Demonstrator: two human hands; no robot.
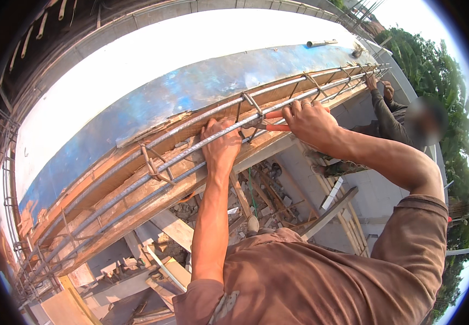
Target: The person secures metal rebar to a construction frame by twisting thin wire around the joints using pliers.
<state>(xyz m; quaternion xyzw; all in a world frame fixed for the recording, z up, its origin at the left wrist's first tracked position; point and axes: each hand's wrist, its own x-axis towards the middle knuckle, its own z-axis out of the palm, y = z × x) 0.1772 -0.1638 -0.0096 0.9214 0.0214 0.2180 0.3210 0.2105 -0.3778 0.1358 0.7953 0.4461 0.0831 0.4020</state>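
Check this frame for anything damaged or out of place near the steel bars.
Yes: the blue-stained panel looks damaged, its edge ragged and splintered beside the steel bars, left of the left hand. A short pipe also lies by itself near the panel's right end, and rubble is scattered below.

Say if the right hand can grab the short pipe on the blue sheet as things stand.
Probably not: the right hand holds orange-handled pliers, and the short pipe lies past the steel bars, toward the far side of the blue sheet.
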